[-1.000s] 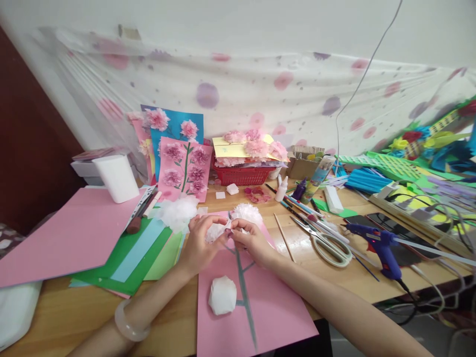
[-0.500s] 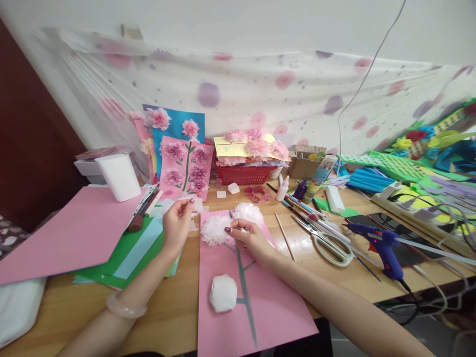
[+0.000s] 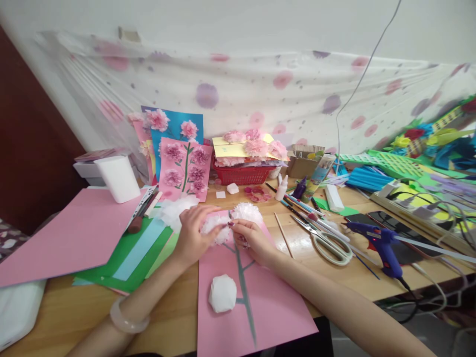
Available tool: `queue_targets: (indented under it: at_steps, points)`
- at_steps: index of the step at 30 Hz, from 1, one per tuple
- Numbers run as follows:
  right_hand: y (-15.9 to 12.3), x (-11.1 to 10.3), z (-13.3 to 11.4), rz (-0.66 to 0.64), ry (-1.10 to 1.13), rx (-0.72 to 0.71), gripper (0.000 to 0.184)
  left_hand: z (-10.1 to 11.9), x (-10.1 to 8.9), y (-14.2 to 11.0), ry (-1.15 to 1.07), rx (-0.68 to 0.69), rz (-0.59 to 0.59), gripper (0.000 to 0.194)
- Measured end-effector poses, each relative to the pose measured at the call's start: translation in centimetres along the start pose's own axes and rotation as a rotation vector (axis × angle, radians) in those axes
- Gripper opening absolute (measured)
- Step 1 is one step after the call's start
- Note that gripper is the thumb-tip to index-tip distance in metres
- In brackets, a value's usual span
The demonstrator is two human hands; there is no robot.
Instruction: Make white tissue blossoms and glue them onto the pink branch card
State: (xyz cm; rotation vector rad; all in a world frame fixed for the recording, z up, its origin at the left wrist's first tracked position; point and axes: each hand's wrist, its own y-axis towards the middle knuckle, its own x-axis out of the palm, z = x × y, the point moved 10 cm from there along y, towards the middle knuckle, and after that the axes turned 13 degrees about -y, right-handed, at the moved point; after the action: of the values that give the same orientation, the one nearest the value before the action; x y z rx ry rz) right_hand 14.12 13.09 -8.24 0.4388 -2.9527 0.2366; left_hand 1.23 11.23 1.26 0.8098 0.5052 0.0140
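Observation:
A fluffy white tissue-paper flower (image 3: pixel 214 232) is at the upper left of a pink paper sheet (image 3: pixel 275 312). My left hand (image 3: pixel 193 235) reaches over its left side, thumb and fingers apart. From the right, my right hand (image 3: pixel 255 241) pinches at the flower's edge with thumb and forefinger; its other fingers are curled. Just behind lies a second white tissue flower (image 3: pixel 248 212). Lower on the sheet sits a folded white tissue bundle (image 3: pixel 222 293), left of a painted green stem (image 3: pixel 242 282).
To the right lie scissors (image 3: pixel 327 243), a wooden stick (image 3: pixel 284 235) and a blue glue gun (image 3: pixel 383 245). Coloured paper (image 3: pixel 74 233) and loose white tissue (image 3: pixel 173 210) are at left. Behind stand a red basket (image 3: pixel 241 175) and a pink flower picture (image 3: pixel 186 168).
My left hand has moved right and slightly down to the flower, and its pinch has opened. The right hand stays at the flower's edge, its fingertips slightly higher.

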Motion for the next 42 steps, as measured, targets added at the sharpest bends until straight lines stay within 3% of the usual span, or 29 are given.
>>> queue_targets:
  at_steps: [2, 5, 8, 13, 24, 30, 35, 39, 42]
  points:
    - [-0.1, 0.0, -0.1, 0.002, 0.019, 0.003, 0.022, 1.7, 1.7, -0.5, -0.002, 0.055, -0.102, 0.027]
    - [-0.1, 0.1, -0.2, -0.009, 0.045, -0.001, 0.022, 2.2, 1.8, -0.8, -0.023, 0.067, -0.095, 0.022]
    - [-0.2, 0.4, -0.3, -0.042, 0.076, -0.009, 0.025, 1.6, 1.2, -0.6, -0.06, 0.039, -0.052, 0.01]
    - [-0.6, 0.9, -0.8, -0.068, 0.053, -0.016, 0.024, 0.7, 0.5, -0.5, -0.074, -0.045, -0.009, 0.013]
    - [-0.5, 0.6, -1.0, -0.046, -0.054, -0.065, 0.015, 1.0, 0.8, -0.7, -0.081, -0.008, -0.018, 0.021]
    - [-0.2, -0.3, -0.9, 0.006, -0.122, -0.1, 0.015, -0.7, 1.7, -1.0, -0.261, -0.198, -0.051, 0.015]
    - [-0.1, -0.5, -0.9, 0.015, -0.168, -0.123, 0.019, -0.4, 1.9, -0.8, -0.201, -0.108, -0.083, 0.012]
    - [-0.1, -0.5, -0.7, 0.019, -0.185, -0.107, 0.022, -0.7, 1.4, -0.7, -0.184, -0.108, -0.036, 0.012]
    - [-0.1, -0.3, -0.5, 0.015, -0.194, -0.084, 0.023, -1.7, 0.9, -0.7, -0.226, -0.22, 0.023, 0.018]
